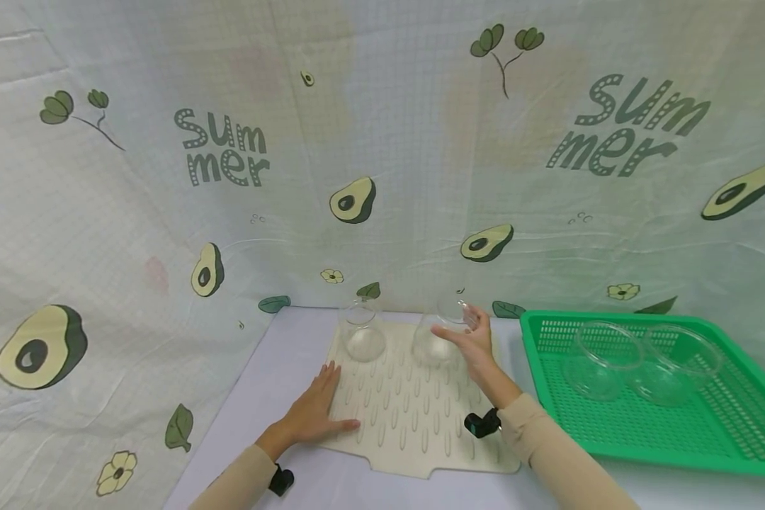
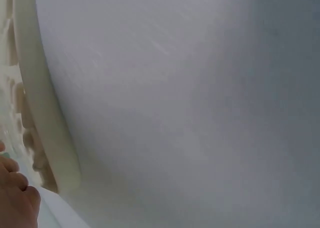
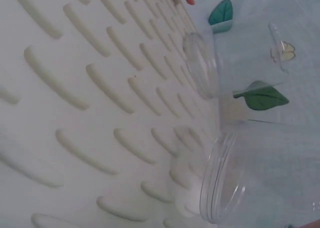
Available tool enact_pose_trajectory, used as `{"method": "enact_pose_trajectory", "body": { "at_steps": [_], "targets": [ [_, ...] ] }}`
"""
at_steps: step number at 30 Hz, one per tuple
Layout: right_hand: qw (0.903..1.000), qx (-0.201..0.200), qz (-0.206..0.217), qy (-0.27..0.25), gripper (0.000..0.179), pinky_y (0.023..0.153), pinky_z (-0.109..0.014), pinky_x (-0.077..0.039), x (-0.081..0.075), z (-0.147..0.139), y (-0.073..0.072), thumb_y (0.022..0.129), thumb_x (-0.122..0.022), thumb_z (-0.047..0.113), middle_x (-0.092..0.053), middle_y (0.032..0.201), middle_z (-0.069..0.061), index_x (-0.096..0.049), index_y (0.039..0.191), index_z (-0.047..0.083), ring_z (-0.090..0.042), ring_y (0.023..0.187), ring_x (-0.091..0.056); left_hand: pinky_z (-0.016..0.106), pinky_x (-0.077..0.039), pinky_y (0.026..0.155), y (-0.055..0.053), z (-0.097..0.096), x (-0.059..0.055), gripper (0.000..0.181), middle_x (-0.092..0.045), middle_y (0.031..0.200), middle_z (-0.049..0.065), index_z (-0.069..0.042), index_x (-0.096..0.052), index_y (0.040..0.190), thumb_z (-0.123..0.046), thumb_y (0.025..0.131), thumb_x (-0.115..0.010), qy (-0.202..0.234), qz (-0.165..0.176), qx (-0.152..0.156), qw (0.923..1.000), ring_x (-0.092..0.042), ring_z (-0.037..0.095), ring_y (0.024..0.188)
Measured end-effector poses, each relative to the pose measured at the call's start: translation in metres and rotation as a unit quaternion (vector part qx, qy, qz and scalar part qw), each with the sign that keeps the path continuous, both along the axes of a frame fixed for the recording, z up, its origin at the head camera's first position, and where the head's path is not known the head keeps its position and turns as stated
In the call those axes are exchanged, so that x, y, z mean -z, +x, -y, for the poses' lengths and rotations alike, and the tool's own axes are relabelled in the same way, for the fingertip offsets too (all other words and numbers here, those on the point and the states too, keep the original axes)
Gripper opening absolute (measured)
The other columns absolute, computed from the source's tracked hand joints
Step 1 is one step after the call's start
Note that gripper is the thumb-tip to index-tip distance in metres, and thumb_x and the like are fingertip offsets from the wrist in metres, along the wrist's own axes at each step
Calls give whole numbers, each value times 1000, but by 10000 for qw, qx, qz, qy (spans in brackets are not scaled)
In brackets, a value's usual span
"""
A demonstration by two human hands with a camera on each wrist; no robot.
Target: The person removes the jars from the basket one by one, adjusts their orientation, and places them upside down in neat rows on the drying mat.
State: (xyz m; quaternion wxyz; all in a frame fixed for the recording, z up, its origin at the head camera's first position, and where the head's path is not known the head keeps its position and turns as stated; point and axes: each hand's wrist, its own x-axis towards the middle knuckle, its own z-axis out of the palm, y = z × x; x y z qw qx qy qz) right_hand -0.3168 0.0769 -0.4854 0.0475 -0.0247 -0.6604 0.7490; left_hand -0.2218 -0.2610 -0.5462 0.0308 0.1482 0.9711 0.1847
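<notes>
My right hand (image 1: 474, 336) grips a clear plastic jar (image 1: 432, 343) near its top, thumb on one side and fingers on the other. The jar stands over the far right part of a cream drying mat (image 1: 414, 432) with raised oval ridges. Threads ring its lower end, close to the mat, in the right wrist view (image 3: 220, 183). A second clear jar (image 1: 363, 340) stands on the mat's far left. My left hand (image 1: 315, 407) rests flat at the mat's left edge, fingers straight and thumb spread over the ridges.
A green plastic basket (image 1: 644, 432) sits to the right of the mat, with two clear jars (image 1: 596, 379) inside it. Behind the pale table (image 1: 261, 382) hangs a white cloth (image 1: 414, 142) printed with avocados and leaves.
</notes>
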Motion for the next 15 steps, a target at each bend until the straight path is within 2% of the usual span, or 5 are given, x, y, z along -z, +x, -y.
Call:
{"method": "enact_pose_trajectory", "body": {
  "at_steps": [6,11,15],
  "targets": [
    [9998,39,127,150,107,118,-44,-23,4,7,-5,72,-90,8,-27,159,-17,-20,153,4,-32,146,-23,55,-25,115,1,6,2,122,-14,162,24,2,-20,157,-78,76,-64,-229,15,173,9996,-13,40,149],
    [9995,76,151,269,108,117,-46,-25,7,12,-7,71,-90,8,-25,158,-17,-20,153,4,-34,145,-22,55,-26,115,3,10,5,127,-11,164,20,0,-18,158,-82,72,-64,-249,208,164,9993,-12,38,150],
    [9984,88,211,523,108,117,-48,-25,8,14,-8,72,-90,9,-24,159,-17,-20,154,6,-36,146,-21,52,-25,116,3,12,9,131,-11,164,19,-1,-16,159,-86,70,-61,-333,232,170,9990,-11,35,150]
  ]
}}
